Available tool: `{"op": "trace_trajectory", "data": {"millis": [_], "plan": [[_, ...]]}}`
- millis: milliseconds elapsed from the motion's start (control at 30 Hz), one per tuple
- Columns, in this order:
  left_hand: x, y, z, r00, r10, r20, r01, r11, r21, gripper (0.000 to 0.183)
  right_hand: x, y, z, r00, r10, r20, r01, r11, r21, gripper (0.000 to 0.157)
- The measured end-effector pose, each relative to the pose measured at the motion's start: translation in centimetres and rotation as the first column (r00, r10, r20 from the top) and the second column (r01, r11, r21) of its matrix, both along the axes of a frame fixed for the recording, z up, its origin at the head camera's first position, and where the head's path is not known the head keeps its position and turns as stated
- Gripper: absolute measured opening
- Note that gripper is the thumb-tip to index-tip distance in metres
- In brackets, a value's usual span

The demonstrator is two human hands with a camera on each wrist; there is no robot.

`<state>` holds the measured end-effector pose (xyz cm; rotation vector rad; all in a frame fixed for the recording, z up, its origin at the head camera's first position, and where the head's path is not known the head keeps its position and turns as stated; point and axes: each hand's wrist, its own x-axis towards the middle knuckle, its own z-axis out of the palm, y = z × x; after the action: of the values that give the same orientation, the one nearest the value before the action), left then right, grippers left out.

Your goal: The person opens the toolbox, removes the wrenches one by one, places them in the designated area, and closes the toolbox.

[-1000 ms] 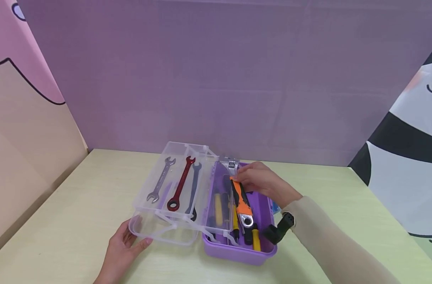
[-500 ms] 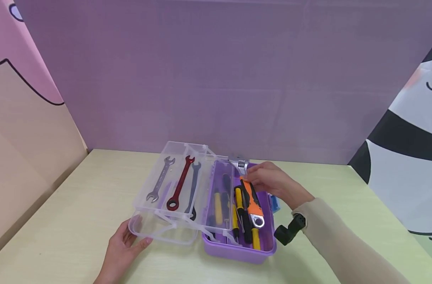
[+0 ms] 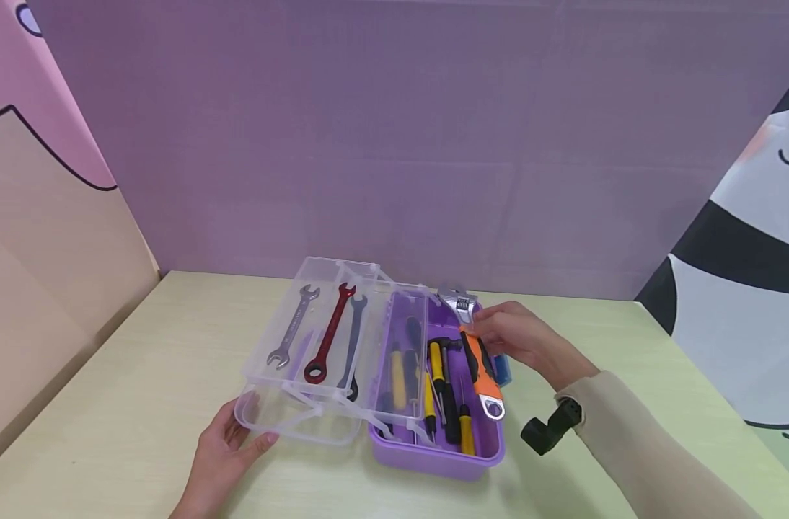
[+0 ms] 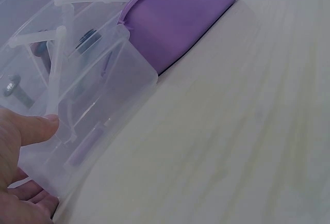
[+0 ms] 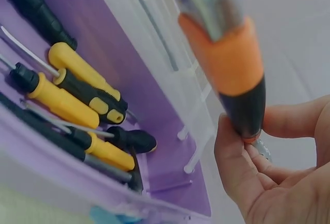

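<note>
In the head view my right hand [image 3: 523, 342] pinches an adjustable wrench [image 3: 482, 369] by its orange and black handle. It hangs over the right side of the purple toolbox [image 3: 430, 458], silver head pointing away. The right wrist view shows thumb and fingertips around the handle [image 5: 240, 64]. At the near left corner of the clear plastic lid [image 3: 265, 418], my left hand [image 3: 221, 458] holds on; in the left wrist view the thumb [image 4: 38, 128] lies on the wall, other fingers low. Several wrenches, including a red ratchet wrench [image 3: 330, 333], lie in the clear part.
Inside the toolbox lie yellow and black screwdrivers [image 3: 466, 430] and a hammer [image 3: 438, 364]. A blue object [image 3: 503, 370] sits just beyond the box's right side. A purple backdrop [image 3: 394, 144] stands behind the pale wooden table [image 3: 154, 360].
My right hand has moved right with the adjustable wrench, from above the middle of the box to its right edge, uncovering tools below. The left hand has stayed at the lid corner.
</note>
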<state>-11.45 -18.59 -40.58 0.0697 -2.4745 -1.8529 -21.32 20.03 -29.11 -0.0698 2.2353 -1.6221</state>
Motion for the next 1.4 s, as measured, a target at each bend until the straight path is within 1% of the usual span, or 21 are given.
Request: {"op": "trace_trajectory", "data": {"millis": [200,300,500,800,1000,1167,1267,1400], "plan": [[0.0,0.0,0.1,1.000,-0.001,-0.001,0.001,1.000,-0.008,0.071,0.4,0.8,-0.7,1.000,-0.010,0.003,0.010,1.000,0.028,0.034],[0.0,0.0,0.1,1.000,-0.005,0.005,0.005,1.000,-0.010,0.071,0.6,1.5,-1.3,1.000,-0.011,0.007,0.011,0.999,0.036,0.034],[-0.2,-0.1,0.1,1.000,-0.005,0.008,0.005,1.000,-0.021,0.072,0.8,2.8,-2.2,0.999,-0.021,0.026,0.020,1.000,0.020,0.027],[-0.2,-0.1,-0.1,1.000,-0.003,0.020,0.003,1.000,-0.019,0.073,1.4,4.8,-3.3,0.998,-0.039,0.044,0.039,0.999,0.006,0.025],[-0.2,-0.2,0.0,1.000,-0.009,0.022,0.009,1.000,-0.023,0.073,1.7,5.7,-3.6,0.996,-0.074,0.054,0.071,0.996,0.046,0.033],[-0.2,-0.2,0.0,1.000,-0.012,0.022,0.013,1.000,-0.016,0.073,1.9,6.5,-3.9,0.994,-0.088,0.061,0.083,0.994,0.074,0.041],[-0.2,-0.2,0.0,1.000,-0.008,0.018,0.008,1.000,-0.010,0.073,1.9,7.0,-4.0,0.994,-0.092,0.066,0.086,0.993,0.078,0.042],[-0.2,0.0,-0.1,1.000,-0.004,0.026,0.003,1.000,0.018,0.072,2.0,7.6,-4.2,0.993,-0.097,0.066,0.091,0.992,0.084,0.041]]}}
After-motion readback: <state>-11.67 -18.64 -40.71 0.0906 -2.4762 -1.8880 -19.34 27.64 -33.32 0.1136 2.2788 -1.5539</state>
